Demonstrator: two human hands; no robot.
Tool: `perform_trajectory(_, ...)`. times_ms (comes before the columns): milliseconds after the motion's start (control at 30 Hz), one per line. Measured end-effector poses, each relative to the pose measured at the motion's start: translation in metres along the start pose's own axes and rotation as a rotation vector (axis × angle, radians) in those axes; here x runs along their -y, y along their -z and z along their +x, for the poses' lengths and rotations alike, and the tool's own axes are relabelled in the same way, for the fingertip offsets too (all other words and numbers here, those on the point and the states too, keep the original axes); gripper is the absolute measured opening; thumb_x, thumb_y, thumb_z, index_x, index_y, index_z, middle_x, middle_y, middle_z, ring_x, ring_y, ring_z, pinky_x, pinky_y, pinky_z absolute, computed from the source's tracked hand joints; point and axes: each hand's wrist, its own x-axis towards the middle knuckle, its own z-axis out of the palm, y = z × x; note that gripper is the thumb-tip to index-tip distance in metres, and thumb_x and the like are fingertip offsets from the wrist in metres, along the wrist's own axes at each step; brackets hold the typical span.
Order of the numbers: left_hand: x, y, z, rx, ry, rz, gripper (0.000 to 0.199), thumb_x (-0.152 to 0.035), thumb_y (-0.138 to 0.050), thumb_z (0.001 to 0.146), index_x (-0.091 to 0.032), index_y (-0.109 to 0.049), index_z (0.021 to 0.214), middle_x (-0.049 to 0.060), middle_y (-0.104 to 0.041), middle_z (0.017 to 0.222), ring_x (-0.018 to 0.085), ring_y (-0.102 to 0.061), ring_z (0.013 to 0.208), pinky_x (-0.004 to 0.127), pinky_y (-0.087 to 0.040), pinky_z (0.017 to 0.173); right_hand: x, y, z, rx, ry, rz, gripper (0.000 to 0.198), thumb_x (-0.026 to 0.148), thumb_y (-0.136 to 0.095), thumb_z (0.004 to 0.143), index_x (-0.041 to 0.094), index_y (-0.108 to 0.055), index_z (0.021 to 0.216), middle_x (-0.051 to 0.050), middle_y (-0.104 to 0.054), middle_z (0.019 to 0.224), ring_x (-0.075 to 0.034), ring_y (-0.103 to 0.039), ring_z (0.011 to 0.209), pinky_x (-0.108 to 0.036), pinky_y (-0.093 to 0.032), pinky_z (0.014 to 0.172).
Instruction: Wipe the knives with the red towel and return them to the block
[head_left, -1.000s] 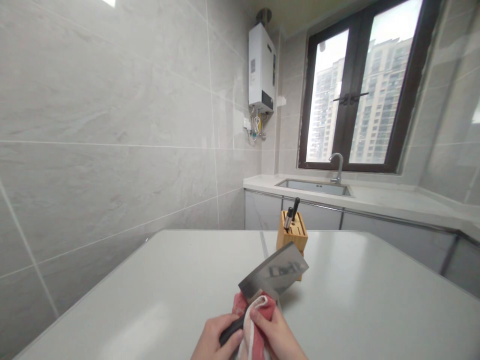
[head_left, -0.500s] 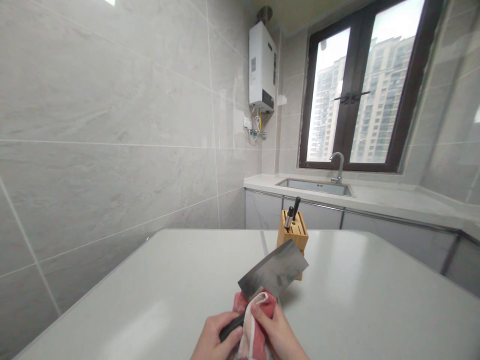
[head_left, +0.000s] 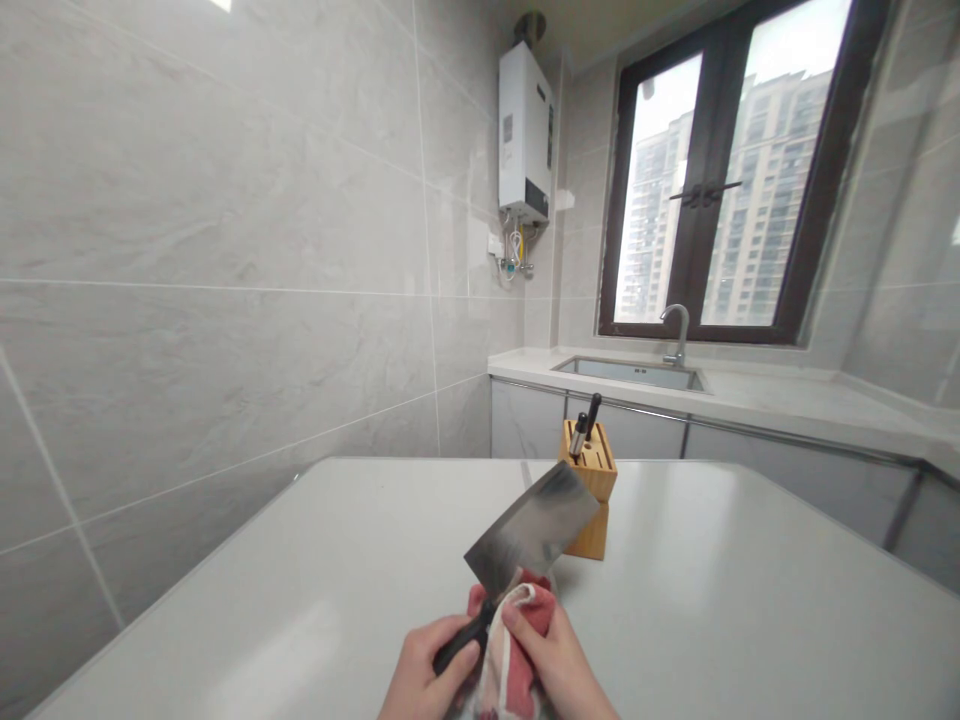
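Single head cam, above/behind L grip (head_left: 429,665) & R grip (head_left: 559,660), facing fwd & slightly down across surface (head_left: 720,610); grips close, btm ctr; window (head_left: 694,215) well beyond, to their R.

We count two hands: one left hand (head_left: 429,657) and one right hand (head_left: 553,655). Between them we find one cleaver (head_left: 534,525) and one cloth (head_left: 519,655). We see one block (head_left: 589,530), with two handles (head_left: 594,411) standing out of it; its slots are several, but too small for us to number surely. We have one table (head_left: 720,600), one counter (head_left: 780,388), one sink (head_left: 634,374) and one tap (head_left: 681,335). On the walls we count one heater (head_left: 523,140), topped by one flue (head_left: 529,28), and one window (head_left: 694,250) with two panes (head_left: 652,210) and two latches (head_left: 727,188). We cannot tell how many buildings (head_left: 772,200) stand outside.
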Motion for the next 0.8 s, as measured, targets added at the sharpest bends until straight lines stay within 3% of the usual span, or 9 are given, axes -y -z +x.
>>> perform_trajectory(167, 0.0064, -0.0019, 0.001, -0.046, 0.054, -0.108, 0.036, -0.044, -0.051, 0.082, -0.012, -0.063, 0.093, 0.002, -0.058, 0.059, 0.008, -0.048, 0.043, 0.015, -0.038, 0.041, 0.0038, -0.0003, -0.0002, 0.006, 0.045, 0.018, 0.047, 0.04, -0.079, 0.052, 0.016, -0.065, 0.09, -0.009, -0.07, 0.089, -0.028, -0.062, 0.087, -0.04, -0.047, 0.081)
perform_trajectory(467, 0.0066, -0.0028, 0.0013, -0.091, 0.117, -0.171, 0.036, -0.044, -0.052, 0.082, -0.01, -0.062, 0.091, 0.002, -0.056, 0.06, 0.006, -0.047, 0.042, 0.015, -0.036, 0.04, 0.0019, 0.0025, 0.0038, 0.03, 0.001, -0.1, 0.046, 0.046, -0.071, 0.061, 0.013, -0.063, 0.094, -0.012, -0.069, 0.093, -0.027, -0.063, 0.085, -0.039, -0.047, 0.077)
perform_trajectory(800, 0.0072, -0.0029, 0.0025, -0.053, 0.097, -0.163, 0.037, -0.045, -0.052, 0.081, -0.011, -0.062, 0.091, 0.001, -0.056, 0.057, 0.007, -0.047, 0.041, 0.015, -0.036, 0.04, 0.0013, 0.0022, 0.0023, 0.008, 0.004, 0.016, 0.048, 0.043, -0.078, 0.051, 0.015, -0.065, 0.088, -0.008, -0.07, 0.086, -0.029, -0.062, 0.088, -0.04, -0.046, 0.081)
